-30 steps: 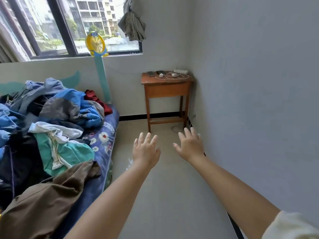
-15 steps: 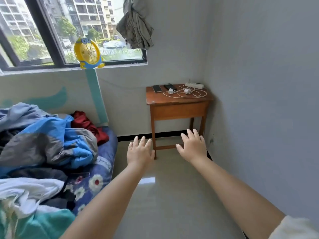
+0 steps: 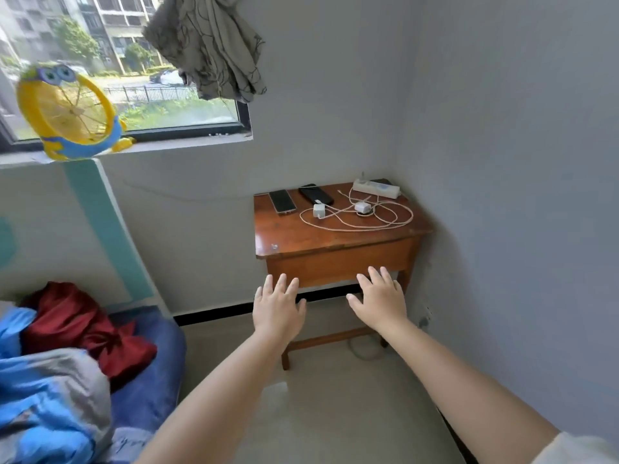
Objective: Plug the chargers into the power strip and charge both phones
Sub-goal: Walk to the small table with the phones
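A white rectangular power strip (image 3: pixel 376 188) lies at the back right of the tabletop. Two small white charger bricks (image 3: pixel 319 211) (image 3: pixel 362 207) lie near the middle, unplugged, among loose loops of white cable (image 3: pixel 385 222). Two dark flat phones (image 3: pixel 282 201) (image 3: pixel 316 194) lie face up at the back left, side by side.

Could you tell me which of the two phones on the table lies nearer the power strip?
The darker phone, the right one of the pair, lies nearer the power strip; the other phone sits by the table's left edge.
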`<action>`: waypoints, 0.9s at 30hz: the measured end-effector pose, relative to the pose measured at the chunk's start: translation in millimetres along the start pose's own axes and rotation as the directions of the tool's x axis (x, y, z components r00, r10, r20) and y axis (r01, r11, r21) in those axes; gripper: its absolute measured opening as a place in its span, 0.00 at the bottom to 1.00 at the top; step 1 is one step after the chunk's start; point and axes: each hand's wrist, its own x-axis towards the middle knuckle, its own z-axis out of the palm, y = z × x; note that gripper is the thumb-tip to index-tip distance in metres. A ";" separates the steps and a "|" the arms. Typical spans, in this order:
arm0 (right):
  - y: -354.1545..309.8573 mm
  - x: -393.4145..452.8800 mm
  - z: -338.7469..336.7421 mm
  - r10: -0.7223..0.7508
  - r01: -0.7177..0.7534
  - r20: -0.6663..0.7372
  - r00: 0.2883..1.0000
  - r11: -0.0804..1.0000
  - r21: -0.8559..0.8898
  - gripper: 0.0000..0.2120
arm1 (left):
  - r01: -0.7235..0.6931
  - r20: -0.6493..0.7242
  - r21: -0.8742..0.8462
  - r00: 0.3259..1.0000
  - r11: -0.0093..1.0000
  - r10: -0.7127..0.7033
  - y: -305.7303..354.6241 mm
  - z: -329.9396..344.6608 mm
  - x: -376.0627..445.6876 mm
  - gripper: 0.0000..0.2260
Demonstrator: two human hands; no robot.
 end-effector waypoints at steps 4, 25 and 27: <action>7.5 100.6 1.5 0.017 -0.017 0.001 1.000 1.000 0.006 0.25 | 0.008 -0.013 0.010 1.000 1.000 -0.008 -14.6 -1.0 100.1 0.22; 4.7 420.3 89.6 0.092 -0.095 0.093 0.991 0.995 0.030 0.22 | -0.146 0.297 -0.077 0.941 0.986 0.162 -67.0 113.4 443.5 0.24; 1.1 434.4 98.3 0.077 -0.084 0.127 0.989 0.995 0.052 0.21 | -0.172 0.336 -0.076 0.923 0.982 0.188 -68.6 129.1 443.7 0.25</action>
